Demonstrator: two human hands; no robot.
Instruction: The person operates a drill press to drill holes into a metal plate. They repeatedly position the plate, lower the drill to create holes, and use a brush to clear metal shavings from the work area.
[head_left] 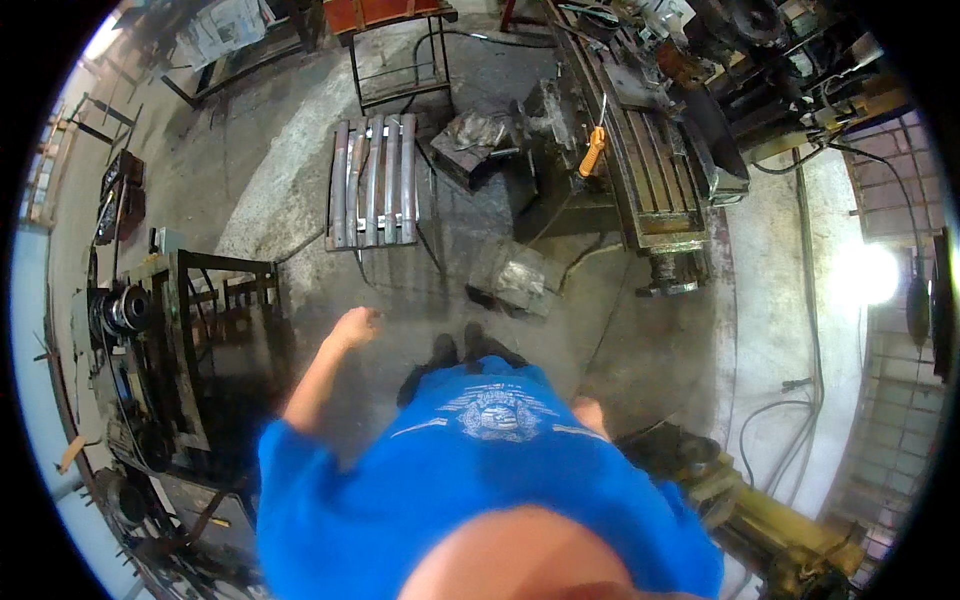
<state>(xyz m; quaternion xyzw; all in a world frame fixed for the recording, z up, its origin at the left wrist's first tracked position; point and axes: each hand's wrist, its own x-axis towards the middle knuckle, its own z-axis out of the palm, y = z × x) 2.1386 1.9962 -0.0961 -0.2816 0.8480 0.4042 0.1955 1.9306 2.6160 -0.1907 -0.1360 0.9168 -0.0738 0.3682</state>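
Observation:
My left hand point(354, 328) is held out over the floor to the left of my body, its fingers curled in and nothing showing from them. It touches nothing that I can see. Beyond it stands a low slatted stand point(373, 185) with several long metal bars side by side. At my right side, my right hand point(590, 413) shows only in part past my blue shirt; its fingers are hidden. The nearest thing ahead on that side is a grey block-shaped piece point(518, 277) on the floor.
A machine with a slotted bed point(655, 165) runs along the right; an orange-handled tool point(593, 152) lies on it. A dark metal frame bench point(190, 330) stands at the left. A yellowish machine point(770, 525) is close behind at right. Cables point(808, 420) trail by the wall.

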